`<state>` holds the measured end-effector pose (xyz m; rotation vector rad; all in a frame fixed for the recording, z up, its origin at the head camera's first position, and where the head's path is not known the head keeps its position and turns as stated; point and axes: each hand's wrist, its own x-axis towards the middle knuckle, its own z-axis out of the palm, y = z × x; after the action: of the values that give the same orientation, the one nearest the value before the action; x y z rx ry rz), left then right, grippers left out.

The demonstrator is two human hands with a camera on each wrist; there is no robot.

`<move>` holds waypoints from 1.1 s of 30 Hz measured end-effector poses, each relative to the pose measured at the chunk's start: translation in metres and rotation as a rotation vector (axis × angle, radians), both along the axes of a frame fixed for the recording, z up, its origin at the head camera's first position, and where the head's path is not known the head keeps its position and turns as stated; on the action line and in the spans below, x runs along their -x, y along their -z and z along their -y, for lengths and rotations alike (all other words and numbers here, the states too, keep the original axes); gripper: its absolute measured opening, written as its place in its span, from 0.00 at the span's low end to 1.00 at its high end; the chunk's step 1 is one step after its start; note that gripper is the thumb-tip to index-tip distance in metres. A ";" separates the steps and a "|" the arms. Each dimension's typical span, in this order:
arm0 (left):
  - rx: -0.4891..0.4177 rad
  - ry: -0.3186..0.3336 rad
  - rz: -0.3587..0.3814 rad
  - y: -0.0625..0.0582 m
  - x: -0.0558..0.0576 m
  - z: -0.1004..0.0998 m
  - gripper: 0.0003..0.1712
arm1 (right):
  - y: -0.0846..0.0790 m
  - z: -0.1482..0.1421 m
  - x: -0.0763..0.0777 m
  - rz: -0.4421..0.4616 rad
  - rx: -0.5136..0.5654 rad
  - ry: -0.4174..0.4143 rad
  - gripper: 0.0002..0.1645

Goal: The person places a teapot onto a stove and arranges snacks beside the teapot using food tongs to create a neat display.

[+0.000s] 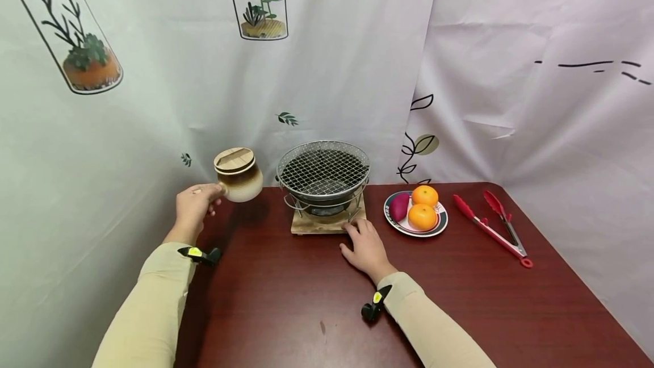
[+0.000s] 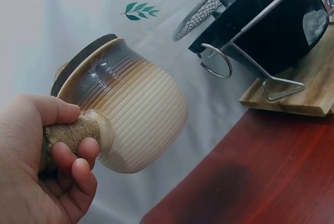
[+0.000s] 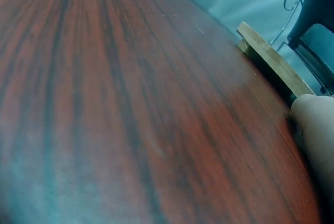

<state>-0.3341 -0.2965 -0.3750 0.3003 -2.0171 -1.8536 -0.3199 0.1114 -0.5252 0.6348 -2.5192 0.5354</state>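
Observation:
My left hand (image 1: 196, 206) grips the twine-wrapped side handle (image 2: 78, 132) of a ribbed ceramic pot (image 2: 143, 112), brown at the top and cream below. A flat wooden lid (image 1: 234, 159) covers the pot, which is up off the table, left of a round tabletop grill (image 1: 327, 178). A wire mesh tops the grill, and its metal stand sits on a wooden board (image 1: 306, 225). At that board's front right corner, the fingertips of my right hand (image 1: 367, 247) rest with the fingers relaxed. Only the thumb side of this hand shows in the right wrist view.
A plate (image 1: 392, 221) to the right of the grill carries two oranges (image 1: 423, 217) and a purple sweet-potato-like piece (image 1: 399, 207). Farther right, spread red-tipped tongs (image 1: 498, 237) lie on the dark red table (image 1: 276, 300). A printed curtain (image 1: 347, 72) hangs behind.

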 end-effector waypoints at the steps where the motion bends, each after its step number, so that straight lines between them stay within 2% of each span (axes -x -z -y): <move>1: 0.004 0.000 -0.002 -0.002 0.001 -0.001 0.04 | 0.000 0.000 0.000 -0.002 0.000 0.000 0.28; 10: -0.012 0.008 -0.013 -0.017 0.009 -0.005 0.06 | 0.001 -0.001 0.001 0.000 -0.003 0.003 0.28; 14: -0.042 0.018 -0.011 -0.024 0.011 -0.006 0.02 | 0.001 0.000 0.000 -0.017 0.002 0.002 0.28; 17: -0.067 0.025 -0.007 -0.031 0.011 -0.008 0.02 | 0.001 -0.001 -0.001 -0.025 0.008 -0.002 0.28; 25: 0.057 0.024 0.019 -0.048 0.014 -0.012 0.09 | 0.001 -0.001 0.000 -0.004 0.019 -0.003 0.28; 29: 0.063 0.024 0.031 -0.054 0.017 -0.015 0.05 | 0.001 -0.001 -0.002 0.018 0.014 -0.001 0.28; 33: 0.012 0.039 0.019 -0.058 0.020 -0.021 0.06 | 0.001 0.000 -0.003 0.005 0.023 -0.004 0.27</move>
<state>-0.3541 -0.2760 -0.3174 0.2784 -2.0602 -1.8686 -0.3173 0.1117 -0.5259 0.6309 -2.5130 0.5664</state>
